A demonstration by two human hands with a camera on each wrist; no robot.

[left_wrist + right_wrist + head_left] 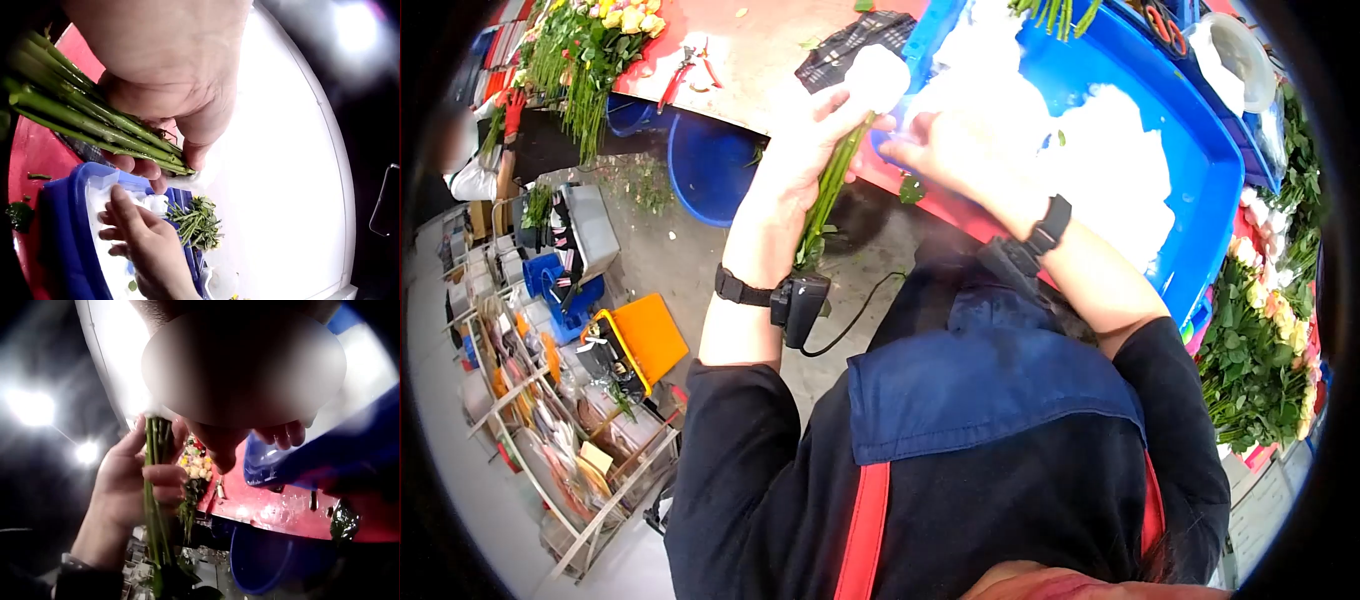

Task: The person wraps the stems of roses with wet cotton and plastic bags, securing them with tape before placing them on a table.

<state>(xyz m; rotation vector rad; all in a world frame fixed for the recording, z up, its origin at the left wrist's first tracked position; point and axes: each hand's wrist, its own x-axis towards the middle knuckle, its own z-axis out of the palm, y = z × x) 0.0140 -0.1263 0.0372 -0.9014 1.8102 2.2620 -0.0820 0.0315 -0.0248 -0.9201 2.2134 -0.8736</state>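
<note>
My left hand [805, 150] grips a bundle of green stems [832, 185], fingers curled round it. White material [878, 78] covers the stem ends at the top of that hand; in the left wrist view the thumb presses by the ends of the stems [106, 125]. My right hand [945, 150] is held a little to the right of the bundle, fingers loosely extended, holding nothing visible. In the left wrist view the right hand [150, 244] is over the blue tray [78, 225], which holds white material. The stems [156, 487] hang leafy end down in the right wrist view.
The large blue tray [1215, 150] lies on the red table [750, 30] at the right. Red-handled pruners [685, 75], a black mesh [850, 50] and rose bunches [590, 70] lie at the back left. A blue bucket [700, 165] stands below the edge; another person [475, 180] is far left.
</note>
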